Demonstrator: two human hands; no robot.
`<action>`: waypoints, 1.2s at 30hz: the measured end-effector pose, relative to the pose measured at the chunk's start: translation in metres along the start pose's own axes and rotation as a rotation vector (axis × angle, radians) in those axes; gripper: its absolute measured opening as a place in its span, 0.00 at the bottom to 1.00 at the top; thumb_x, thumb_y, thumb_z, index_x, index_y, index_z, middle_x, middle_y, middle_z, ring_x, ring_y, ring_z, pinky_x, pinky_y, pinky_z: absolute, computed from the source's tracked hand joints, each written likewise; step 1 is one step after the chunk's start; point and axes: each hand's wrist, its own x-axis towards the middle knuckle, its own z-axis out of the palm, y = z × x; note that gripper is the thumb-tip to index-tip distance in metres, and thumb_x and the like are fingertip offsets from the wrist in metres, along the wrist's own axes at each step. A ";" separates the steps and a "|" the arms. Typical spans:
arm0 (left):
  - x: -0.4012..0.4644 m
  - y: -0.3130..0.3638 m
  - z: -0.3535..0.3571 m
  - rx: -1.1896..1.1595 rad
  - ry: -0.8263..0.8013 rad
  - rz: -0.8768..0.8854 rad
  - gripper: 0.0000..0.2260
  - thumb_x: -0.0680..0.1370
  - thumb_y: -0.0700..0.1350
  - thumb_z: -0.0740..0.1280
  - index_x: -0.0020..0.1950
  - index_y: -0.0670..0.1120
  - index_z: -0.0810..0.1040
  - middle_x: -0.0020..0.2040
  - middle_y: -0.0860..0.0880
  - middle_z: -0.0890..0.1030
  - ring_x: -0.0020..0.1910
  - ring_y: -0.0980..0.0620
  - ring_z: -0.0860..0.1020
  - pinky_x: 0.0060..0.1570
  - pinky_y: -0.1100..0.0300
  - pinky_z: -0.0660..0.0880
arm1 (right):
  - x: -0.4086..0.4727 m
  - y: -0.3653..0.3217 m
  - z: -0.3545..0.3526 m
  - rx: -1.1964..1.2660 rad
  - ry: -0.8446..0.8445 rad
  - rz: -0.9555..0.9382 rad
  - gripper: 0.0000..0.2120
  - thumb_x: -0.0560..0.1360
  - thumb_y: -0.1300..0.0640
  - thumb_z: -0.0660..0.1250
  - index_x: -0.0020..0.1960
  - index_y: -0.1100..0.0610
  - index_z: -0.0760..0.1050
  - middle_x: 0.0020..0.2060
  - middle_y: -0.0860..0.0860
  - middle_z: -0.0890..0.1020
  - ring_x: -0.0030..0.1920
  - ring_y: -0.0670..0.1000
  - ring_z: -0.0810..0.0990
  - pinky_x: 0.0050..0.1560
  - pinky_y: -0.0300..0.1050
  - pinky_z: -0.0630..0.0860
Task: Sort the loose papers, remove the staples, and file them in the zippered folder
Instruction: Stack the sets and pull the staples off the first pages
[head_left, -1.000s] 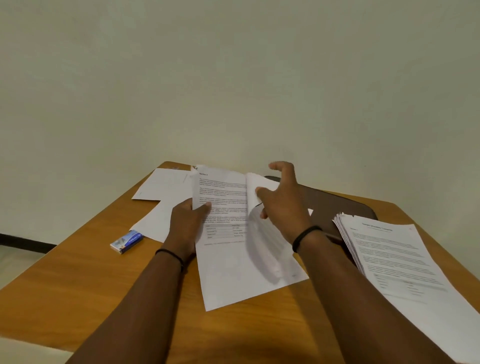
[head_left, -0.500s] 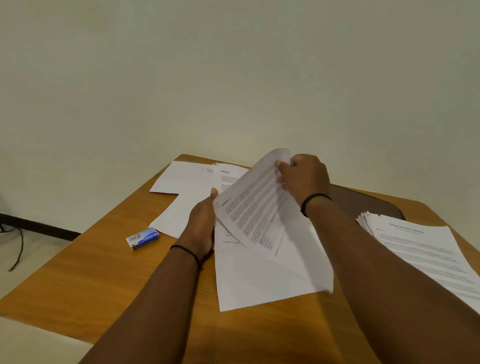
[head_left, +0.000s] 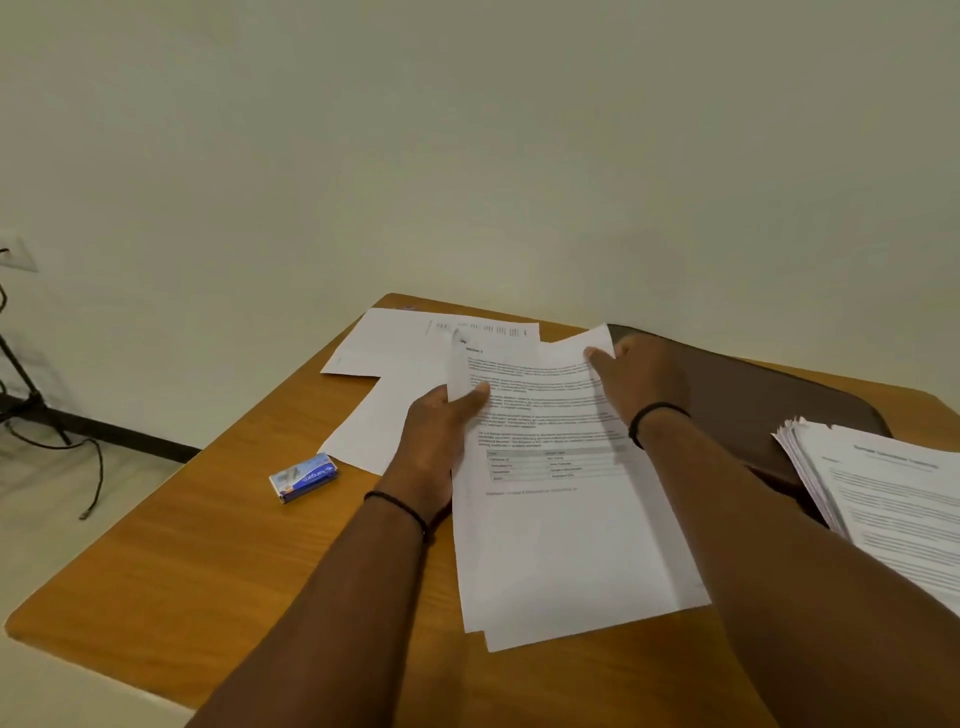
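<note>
Printed sheets (head_left: 550, 519) held on the bench (head_left: 208, 545).
The left edge is pinched by the left hand (head_left: 434, 441); the right hand (head_left: 641, 379) is laid flat, fingers spread, at the top corner.

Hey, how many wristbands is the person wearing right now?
2. One dark band on the left wrist, beside the printed sheets; one black band on the right wrist, near the brown folder. None appear hidden.

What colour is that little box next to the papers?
The little box is blue and white, with white lettering on the blue side. The head view shows it.
</note>
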 end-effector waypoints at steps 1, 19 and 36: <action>0.001 -0.001 -0.001 0.011 -0.002 0.008 0.11 0.81 0.41 0.67 0.63 0.43 0.80 0.57 0.41 0.84 0.56 0.37 0.83 0.59 0.35 0.77 | -0.002 0.004 0.002 0.033 -0.011 0.016 0.21 0.77 0.45 0.67 0.32 0.53 0.63 0.29 0.48 0.68 0.31 0.51 0.67 0.32 0.43 0.63; -0.050 0.037 0.058 0.011 -0.251 0.367 0.17 0.81 0.38 0.64 0.70 0.40 0.74 0.63 0.42 0.81 0.61 0.41 0.81 0.55 0.51 0.81 | -0.092 0.030 -0.122 0.903 -0.053 -0.039 0.05 0.76 0.60 0.72 0.52 0.55 0.81 0.44 0.45 0.86 0.45 0.46 0.86 0.43 0.39 0.81; -0.094 -0.004 0.065 0.343 -0.078 0.360 0.06 0.79 0.45 0.69 0.56 0.52 0.79 0.52 0.54 0.83 0.50 0.52 0.82 0.44 0.60 0.79 | -0.159 0.061 -0.104 0.811 0.121 0.013 0.08 0.80 0.54 0.66 0.59 0.46 0.73 0.49 0.36 0.80 0.51 0.38 0.80 0.45 0.29 0.75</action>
